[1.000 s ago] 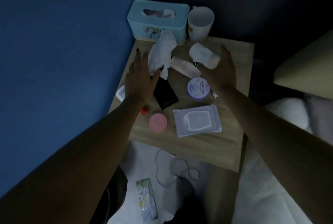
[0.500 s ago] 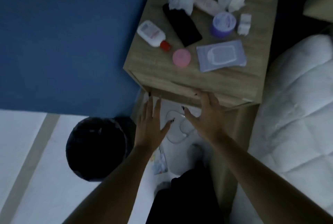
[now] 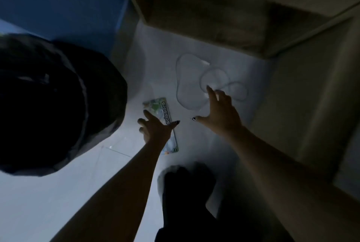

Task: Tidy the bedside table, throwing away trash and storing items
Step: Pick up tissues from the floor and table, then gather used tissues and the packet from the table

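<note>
Head view, centre: left hand (image 3: 155,131) spreads over scissors packet (image 3: 166,112), right hand (image 3: 221,114) splays over cable (image 3: 176,78), probably to collect both.

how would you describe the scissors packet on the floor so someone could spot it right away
Find the big black bin on the left. On the pale floor just right of it lies a flat oblong packet, partly hidden by the left hand. Unlike the thin looped cable beside it, it is printed green with "scissors" along one edge.
</note>
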A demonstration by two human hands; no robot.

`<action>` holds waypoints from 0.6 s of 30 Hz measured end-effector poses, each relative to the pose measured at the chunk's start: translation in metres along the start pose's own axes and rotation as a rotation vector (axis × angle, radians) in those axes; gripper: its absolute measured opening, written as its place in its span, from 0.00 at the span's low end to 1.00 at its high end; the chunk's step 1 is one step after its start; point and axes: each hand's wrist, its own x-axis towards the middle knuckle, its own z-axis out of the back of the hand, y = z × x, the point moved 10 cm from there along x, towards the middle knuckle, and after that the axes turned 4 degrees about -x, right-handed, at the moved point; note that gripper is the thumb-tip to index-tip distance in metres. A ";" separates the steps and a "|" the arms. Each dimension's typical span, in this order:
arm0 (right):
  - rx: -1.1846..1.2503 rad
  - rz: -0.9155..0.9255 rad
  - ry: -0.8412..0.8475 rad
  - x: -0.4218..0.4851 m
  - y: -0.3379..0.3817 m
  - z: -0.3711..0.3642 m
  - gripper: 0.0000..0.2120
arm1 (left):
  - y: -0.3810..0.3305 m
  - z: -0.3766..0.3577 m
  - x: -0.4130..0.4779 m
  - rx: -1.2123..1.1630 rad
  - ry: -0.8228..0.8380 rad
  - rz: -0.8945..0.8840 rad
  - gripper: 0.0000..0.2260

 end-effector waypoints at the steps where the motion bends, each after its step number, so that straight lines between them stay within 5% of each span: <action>1: -0.025 0.004 -0.010 0.013 -0.003 -0.015 0.51 | 0.010 -0.012 0.012 -0.003 -0.014 0.037 0.53; 6: -0.197 0.015 -0.099 0.054 -0.014 -0.052 0.49 | 0.038 -0.033 0.049 0.008 -0.173 0.034 0.55; 10: -0.212 0.044 -0.140 0.066 -0.006 -0.061 0.23 | 0.052 -0.037 0.063 -0.121 -0.207 0.015 0.57; 13: -0.227 0.032 -0.049 0.066 -0.009 -0.080 0.19 | 0.053 -0.041 0.066 -0.308 -0.182 -0.032 0.57; 15: -0.171 -0.003 -0.010 0.063 -0.013 -0.087 0.17 | 0.048 -0.038 0.063 -0.366 -0.172 -0.068 0.52; 18: -0.098 -0.046 0.063 0.046 -0.016 -0.085 0.15 | 0.039 -0.023 0.052 -0.288 -0.176 -0.079 0.29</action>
